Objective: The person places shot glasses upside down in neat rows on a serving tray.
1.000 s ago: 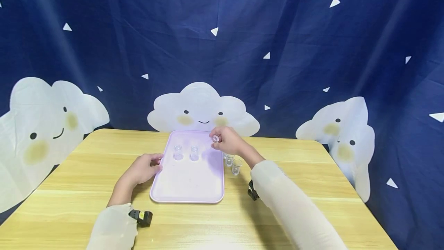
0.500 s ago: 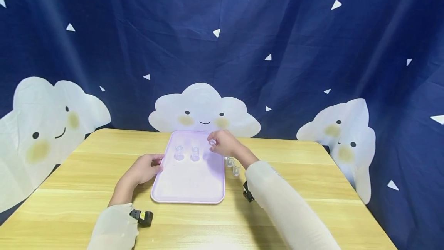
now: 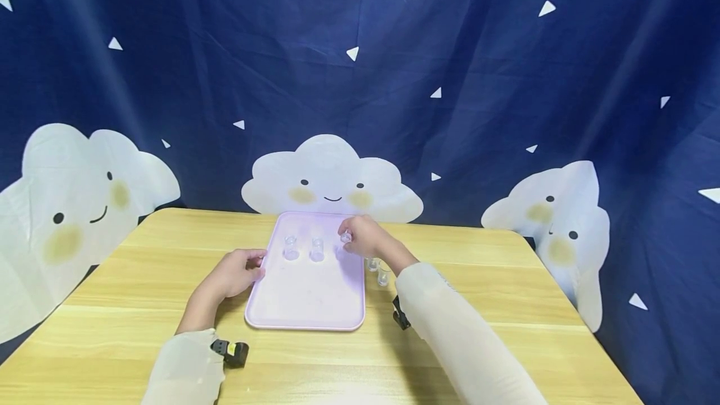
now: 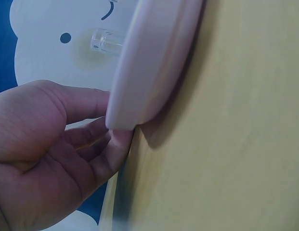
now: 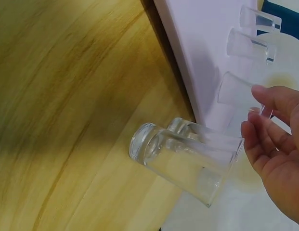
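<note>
My right hand (image 3: pixel 365 236) pinches a clear shot glass (image 5: pixel 233 91) near its thick base, at the far right of the lilac tray (image 3: pixel 304 299). The glass is mouth-down; in the right wrist view its rim is at or very near the tray surface. Two more shot glasses stand in a row to its left, a left glass (image 3: pixel 290 247) and a middle glass (image 3: pixel 317 249), both upside down. At the tray's left edge, my left hand (image 3: pixel 233 272) holds the rim, thumb against the side and fingertips underneath, as the left wrist view shows.
Right of the tray, shot glasses stand mouth-up on the wooden table (image 3: pixel 478 342), the nearest glass (image 5: pixel 188 159) partly covering another. Behind the table hangs a dark blue curtain (image 3: pixel 450 30) with cloud faces.
My right hand has moved slightly down and left with the shot glass, lowering it towards the tray and turning it base-up. The left hand stays at the tray's edge.
</note>
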A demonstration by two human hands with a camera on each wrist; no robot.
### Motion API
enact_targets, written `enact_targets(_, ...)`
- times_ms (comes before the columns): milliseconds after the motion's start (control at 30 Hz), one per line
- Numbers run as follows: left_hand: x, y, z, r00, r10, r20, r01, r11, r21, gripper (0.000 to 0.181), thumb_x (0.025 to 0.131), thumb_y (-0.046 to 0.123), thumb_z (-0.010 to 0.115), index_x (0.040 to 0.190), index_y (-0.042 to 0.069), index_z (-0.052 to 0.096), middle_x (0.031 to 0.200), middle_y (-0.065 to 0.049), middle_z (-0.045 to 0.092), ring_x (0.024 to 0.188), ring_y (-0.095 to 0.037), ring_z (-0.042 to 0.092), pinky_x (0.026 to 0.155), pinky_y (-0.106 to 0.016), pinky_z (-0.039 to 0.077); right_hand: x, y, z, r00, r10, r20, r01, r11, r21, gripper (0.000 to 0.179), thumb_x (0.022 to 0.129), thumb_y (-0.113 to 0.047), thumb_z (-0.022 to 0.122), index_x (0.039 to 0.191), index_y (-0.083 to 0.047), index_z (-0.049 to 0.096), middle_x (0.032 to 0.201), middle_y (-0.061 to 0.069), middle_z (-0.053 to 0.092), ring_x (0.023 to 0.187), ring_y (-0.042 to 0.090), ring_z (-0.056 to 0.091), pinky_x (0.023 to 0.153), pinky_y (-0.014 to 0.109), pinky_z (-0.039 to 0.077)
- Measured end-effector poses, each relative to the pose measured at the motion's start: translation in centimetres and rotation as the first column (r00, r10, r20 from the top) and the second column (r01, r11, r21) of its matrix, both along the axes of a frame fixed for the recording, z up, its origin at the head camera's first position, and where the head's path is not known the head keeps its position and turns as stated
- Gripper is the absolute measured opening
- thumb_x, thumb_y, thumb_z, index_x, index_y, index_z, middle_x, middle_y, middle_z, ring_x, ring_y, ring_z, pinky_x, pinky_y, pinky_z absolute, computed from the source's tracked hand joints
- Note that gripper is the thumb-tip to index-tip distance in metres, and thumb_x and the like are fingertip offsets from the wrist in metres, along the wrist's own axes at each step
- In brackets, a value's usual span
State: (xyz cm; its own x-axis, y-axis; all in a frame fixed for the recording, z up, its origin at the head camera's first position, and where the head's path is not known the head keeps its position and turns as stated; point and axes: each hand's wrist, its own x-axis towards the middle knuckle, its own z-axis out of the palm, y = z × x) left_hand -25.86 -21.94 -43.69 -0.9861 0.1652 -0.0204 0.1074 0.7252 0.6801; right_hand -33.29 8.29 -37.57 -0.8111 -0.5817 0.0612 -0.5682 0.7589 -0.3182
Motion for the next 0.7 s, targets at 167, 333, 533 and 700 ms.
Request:
enact_targets(167,-0.04,0.03,-0.04,1.000,0.004,0.005,-0.004,1.000,-0.002,0.045,0.098,0.004,0.062,0.140,-0.011,0.055,0.127,-0.026,0.065,0.125,-0.046,0.057,0.107,-0.062,0.043,-0.04,-0.09,-0.18,1.000,-0.002,0.014,0.002,1.000,0.012,0.030,0.085,-0.004,0.078,0.115,-0.002,0.073,0.108,0.009,0.074,0.104,0.024,0.067,0.095,0.037,0.055)
enact_targets(333,-0.02,-0.02,-0.09,1.000,0.003,0.005,-0.003,1.000,0.000,0.045,0.098,0.004,0.061,0.140,-0.011,0.055,0.127,-0.027,0.065,0.124,-0.045,0.057,0.106,-0.061,0.044,-0.15,-0.33,-0.42,0.999,0.011,0.030,-0.011,1.000,0.019,0.032,0.086,-0.003,0.077,0.117,0.000,0.073,0.112,0.010,0.074,0.108,0.025,0.066,0.098,0.037,0.054)
enact_targets(533,-0.04,-0.01,-0.16,1.000,0.008,0.009,-0.008,1.000,-0.002,0.044,0.098,0.004,0.061,0.140,-0.010,0.055,0.126,-0.025,0.066,0.123,-0.045,0.057,0.107,-0.061,0.044,-0.14,-0.44,-0.71,0.999,0.006,0.040,-0.007,1.000,0.020,0.031,0.085,-0.002,0.077,0.116,0.000,0.074,0.114,0.011,0.075,0.112,0.027,0.066,0.101,0.037,0.053)
enact_targets(700,-0.07,0.00,-0.11,1.000,0.007,0.012,-0.007,1.000,-0.006,0.045,0.098,0.004,0.061,0.140,-0.010,0.055,0.127,-0.025,0.066,0.123,-0.044,0.057,0.106,-0.062,0.044,-0.21,-0.42,-0.87,0.999,0.006,0.047,-0.006,1.000,0.008,0.032,0.085,-0.001,0.077,0.117,0.001,0.073,0.110,0.011,0.074,0.104,0.025,0.067,0.096,0.037,0.055)
